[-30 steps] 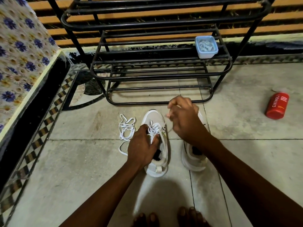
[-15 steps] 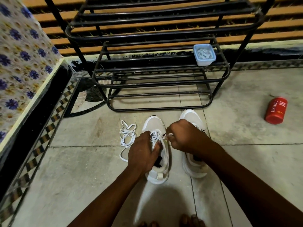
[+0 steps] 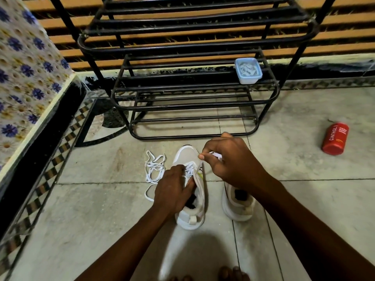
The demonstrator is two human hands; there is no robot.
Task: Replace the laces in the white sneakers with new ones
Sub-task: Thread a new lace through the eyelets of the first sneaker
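Both hands work at one white sneaker (image 3: 189, 159) on the tiled floor. Left hand (image 3: 174, 191) grips the sneaker at its tongue and collar, fingers curled, steadying it. Right hand (image 3: 229, 161) pinches a white lace end (image 3: 215, 154) just above the sneaker's toe side. Recommended: draw the lace straight and evenly, keeping the sneaker pinned. A loose white lace (image 3: 154, 171) lies just left of that sneaker; the second white sneaker (image 3: 239, 205) stands just right, under the right wrist.
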